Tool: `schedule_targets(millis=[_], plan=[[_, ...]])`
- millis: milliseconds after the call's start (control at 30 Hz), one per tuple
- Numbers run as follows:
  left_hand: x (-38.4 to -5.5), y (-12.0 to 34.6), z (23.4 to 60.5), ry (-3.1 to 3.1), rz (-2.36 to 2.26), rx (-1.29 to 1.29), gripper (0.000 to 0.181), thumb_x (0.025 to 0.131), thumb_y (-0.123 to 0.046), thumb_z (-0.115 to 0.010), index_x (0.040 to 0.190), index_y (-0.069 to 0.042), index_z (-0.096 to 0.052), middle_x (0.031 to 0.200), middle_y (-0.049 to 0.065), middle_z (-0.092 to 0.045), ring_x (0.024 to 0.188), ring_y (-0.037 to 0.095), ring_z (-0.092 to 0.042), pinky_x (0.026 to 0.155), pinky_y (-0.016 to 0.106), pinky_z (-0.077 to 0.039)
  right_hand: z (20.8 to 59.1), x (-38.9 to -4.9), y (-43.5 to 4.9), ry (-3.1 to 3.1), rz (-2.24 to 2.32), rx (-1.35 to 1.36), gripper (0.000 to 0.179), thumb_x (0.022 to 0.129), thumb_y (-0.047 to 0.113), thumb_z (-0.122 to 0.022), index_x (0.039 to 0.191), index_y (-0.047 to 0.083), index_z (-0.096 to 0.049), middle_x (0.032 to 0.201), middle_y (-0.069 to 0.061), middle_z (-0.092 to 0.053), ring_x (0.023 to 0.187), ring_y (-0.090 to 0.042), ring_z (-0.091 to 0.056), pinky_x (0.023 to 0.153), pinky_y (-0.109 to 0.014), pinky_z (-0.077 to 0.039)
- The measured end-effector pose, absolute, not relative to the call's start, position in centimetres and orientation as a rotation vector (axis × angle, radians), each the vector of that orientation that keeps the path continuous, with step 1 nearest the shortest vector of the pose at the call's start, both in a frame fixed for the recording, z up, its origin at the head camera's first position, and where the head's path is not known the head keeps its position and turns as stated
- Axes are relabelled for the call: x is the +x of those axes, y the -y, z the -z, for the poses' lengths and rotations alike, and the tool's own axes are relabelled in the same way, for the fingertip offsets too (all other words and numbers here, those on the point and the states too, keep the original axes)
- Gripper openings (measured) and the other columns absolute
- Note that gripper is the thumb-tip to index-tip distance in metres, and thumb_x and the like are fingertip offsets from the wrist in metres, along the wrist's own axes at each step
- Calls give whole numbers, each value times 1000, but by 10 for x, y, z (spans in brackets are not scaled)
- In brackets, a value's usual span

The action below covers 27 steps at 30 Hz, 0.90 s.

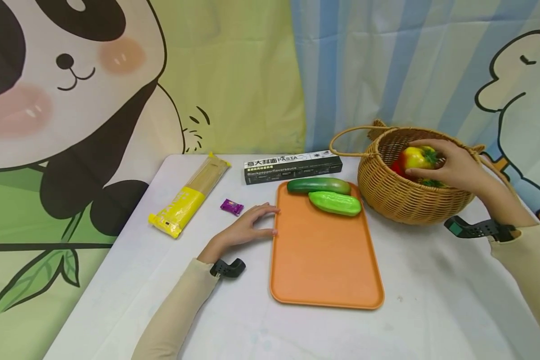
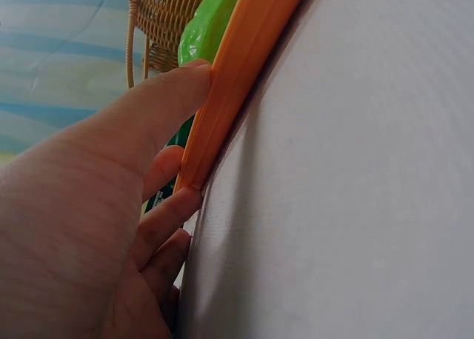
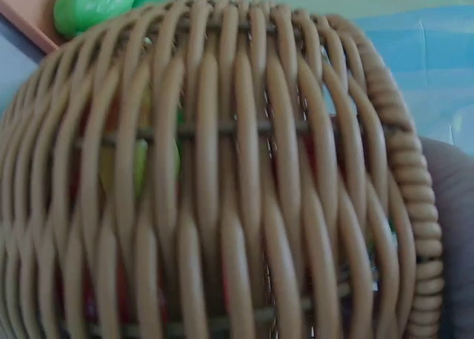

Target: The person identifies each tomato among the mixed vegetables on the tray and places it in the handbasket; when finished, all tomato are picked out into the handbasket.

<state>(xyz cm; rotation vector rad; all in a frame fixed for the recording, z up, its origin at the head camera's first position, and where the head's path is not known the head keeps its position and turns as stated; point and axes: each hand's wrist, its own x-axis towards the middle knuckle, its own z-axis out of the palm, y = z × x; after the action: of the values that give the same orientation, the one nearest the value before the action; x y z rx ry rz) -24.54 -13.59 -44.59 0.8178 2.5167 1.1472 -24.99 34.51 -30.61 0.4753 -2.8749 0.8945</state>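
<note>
In the head view, my right hand [image 1: 454, 165] reaches over the rim of the wicker basket [image 1: 409, 197] and grips a yellow and red bell pepper [image 1: 420, 157], thumb on one side and fingers on the other. More red and green produce lies under it, partly hidden. The right wrist view is filled by the basket's weave [image 3: 215, 169]. My left hand [image 1: 245, 227] touches the left edge of an orange tray [image 1: 324, 260] with thumb and fingertips. On the tray's far end lie a dark green cucumber [image 1: 317, 185] and a light green, bumpy vegetable [image 1: 335, 203].
Behind the tray stands a black and white pasta box [image 1: 292, 167]. A yellow pack of noodles [image 1: 191, 195] lies to the left, with a small purple packet [image 1: 231, 207] near my left hand. The basket's handle [image 1: 348, 131] sticks out toward the box.
</note>
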Motion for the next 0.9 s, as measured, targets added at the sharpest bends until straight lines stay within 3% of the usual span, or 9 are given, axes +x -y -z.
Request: schedule_targets(millis=[133, 600, 900], plan=[[-246, 136, 447, -2518, -1150, 818, 60, 87, -35, -74, 142, -23, -51, 154, 4, -39, 148, 23, -21, 121, 45, -15, 308, -257, -349, 2962, -877, 485, 67, 86, 16, -75, 142, 0, -42, 140, -33, -37, 118, -51, -39, 91, -68, -36], [-243, 138, 444, -2513, -1163, 794, 60, 87, -35, -74, 142, -24, -51, 155, 4, -37, 148, 22, -19, 121, 46, -14, 309, -267, -349, 3124, -751, 529, 64, 89, 22, -73, 141, 0, -43, 136, -33, -43, 118, -52, -43, 91, -67, -40], [-245, 135, 445, -2501, -1174, 815, 60, 87, -34, -74, 141, -24, -51, 152, 0, -40, 148, 20, -20, 121, 44, -14, 310, -265, -351, 3128, -676, 593, 52, 91, 19, -70, 133, -4, -51, 130, -33, -51, 116, -51, -48, 90, -65, -42]])
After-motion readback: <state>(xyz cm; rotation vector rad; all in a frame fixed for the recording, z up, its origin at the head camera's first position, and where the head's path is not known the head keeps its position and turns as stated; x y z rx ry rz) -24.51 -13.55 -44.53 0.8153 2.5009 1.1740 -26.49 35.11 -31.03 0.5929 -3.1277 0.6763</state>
